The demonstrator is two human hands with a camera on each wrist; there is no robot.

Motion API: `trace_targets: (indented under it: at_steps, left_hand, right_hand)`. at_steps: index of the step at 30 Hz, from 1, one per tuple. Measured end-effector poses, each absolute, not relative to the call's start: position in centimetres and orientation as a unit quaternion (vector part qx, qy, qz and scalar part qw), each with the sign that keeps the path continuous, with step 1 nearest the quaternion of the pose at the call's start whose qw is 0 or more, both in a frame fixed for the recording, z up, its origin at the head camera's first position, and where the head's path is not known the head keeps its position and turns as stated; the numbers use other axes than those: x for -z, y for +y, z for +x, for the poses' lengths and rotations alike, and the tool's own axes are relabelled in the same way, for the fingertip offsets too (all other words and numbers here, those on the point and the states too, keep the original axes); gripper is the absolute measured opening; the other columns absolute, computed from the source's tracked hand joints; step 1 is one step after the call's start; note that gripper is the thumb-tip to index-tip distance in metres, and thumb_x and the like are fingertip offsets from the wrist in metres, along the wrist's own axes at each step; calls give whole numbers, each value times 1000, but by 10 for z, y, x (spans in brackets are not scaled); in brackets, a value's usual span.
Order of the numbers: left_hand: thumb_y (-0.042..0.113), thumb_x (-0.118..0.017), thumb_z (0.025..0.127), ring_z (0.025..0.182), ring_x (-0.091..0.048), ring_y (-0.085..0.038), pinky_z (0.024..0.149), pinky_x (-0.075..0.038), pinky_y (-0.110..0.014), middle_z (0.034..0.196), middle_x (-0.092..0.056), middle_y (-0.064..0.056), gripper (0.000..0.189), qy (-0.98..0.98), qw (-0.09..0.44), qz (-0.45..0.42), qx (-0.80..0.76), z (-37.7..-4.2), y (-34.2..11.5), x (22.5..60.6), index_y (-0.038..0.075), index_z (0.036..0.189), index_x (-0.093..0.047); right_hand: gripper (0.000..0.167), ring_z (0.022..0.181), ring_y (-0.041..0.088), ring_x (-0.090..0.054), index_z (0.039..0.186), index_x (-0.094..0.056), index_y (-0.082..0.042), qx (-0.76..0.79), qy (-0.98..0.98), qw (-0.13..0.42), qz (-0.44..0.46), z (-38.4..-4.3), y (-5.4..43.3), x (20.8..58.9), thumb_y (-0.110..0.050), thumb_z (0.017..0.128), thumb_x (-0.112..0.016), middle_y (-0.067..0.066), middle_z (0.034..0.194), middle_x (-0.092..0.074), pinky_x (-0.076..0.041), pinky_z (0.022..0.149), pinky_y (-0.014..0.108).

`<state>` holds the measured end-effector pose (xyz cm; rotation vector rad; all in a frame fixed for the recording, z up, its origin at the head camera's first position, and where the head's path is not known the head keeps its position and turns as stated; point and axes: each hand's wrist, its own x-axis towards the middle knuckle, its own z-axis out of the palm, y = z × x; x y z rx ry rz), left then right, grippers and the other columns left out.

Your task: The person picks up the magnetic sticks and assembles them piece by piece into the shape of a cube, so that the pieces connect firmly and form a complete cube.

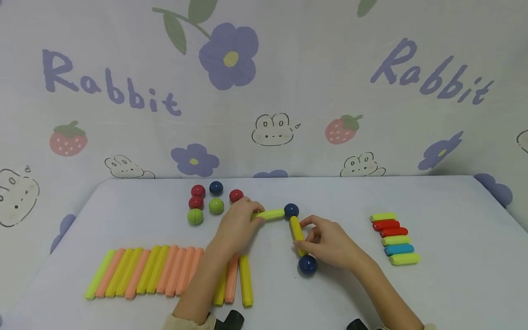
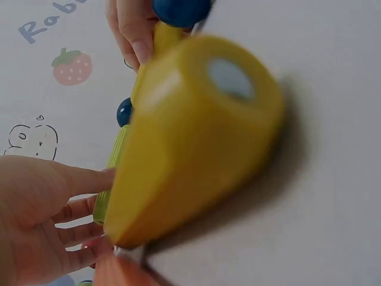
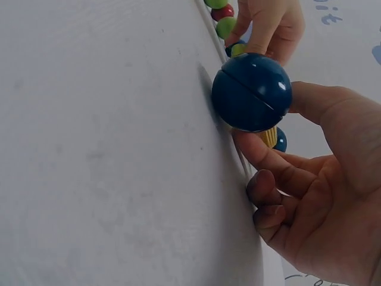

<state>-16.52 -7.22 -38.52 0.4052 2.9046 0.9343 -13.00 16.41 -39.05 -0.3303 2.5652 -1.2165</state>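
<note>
Left hand [image 1: 239,221] pinches a green stick [image 1: 274,215], lying nearly crosswise! Right hand [image 1: 332,239] grips a yellow stick [image 1: 296,229], running near-to-far between 2 blue balls [image 1: 307,265].

Wrist views dim; glints on blue ball [image 3: 252,92].

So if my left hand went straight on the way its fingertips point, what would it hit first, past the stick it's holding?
Probably the dark blue ball at the right end of the lime stick your left hand holds; exact depth is unclear.
</note>
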Motion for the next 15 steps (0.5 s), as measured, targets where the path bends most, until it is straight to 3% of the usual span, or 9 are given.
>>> trace_targets:
  at_steps: [15]
  left_hand:
    - [2, -72, 98, 113, -60, -29, 107, -54, -41, 117, -66, -14, 24, 932, 53, 139, -331, -183, -50, 383, 2, 122, -75]
  right_hand:
    - [49, 75, 17, -58, 131, -60, 10, 385, 909, 134, -89, -134, 175, 384, -20, 94, -74, 5, 89, -68, -52, 64, 28]
